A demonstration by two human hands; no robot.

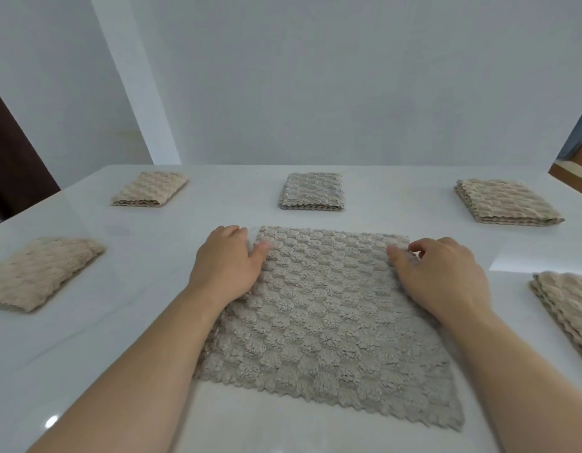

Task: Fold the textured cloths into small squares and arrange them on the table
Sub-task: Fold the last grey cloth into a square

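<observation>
— Looking for the open cloth (328, 322)?

— Spread flat in the middle of the table (119, 338), unfolded, with a scalloped near edge slanting down to the right.

— And gripped how?

— At the far corners. Pinched near the far right corner between the curled thumb and forefinger of the right hand (443, 276). Covered at the far left corner by the left hand (227, 266), with the thumb lying on top and the fingers bent down past the side edge; cannot tell whether clamped there or merely resting.

— Hemmed in by anything?

— Ringed by five folded cloths, all well apart from it. Along the far edge of the table: the far left bundle (149, 189), the far middle bundle (310, 191), the far right bundle (508, 202). Nearer, out to the sides: the near left bundle (38, 276), and the near right bundle (570, 312), cut off at the right of the view.

— Room to work?

— Plenty of bare white top: a strip between the far edge of the open cloth and the far middle bundle, wide lanes on both sides beneath the forearms, and a band in front of the scalloped edge. Beyond the far edge of the table, a pale wall (315, 76).
</observation>
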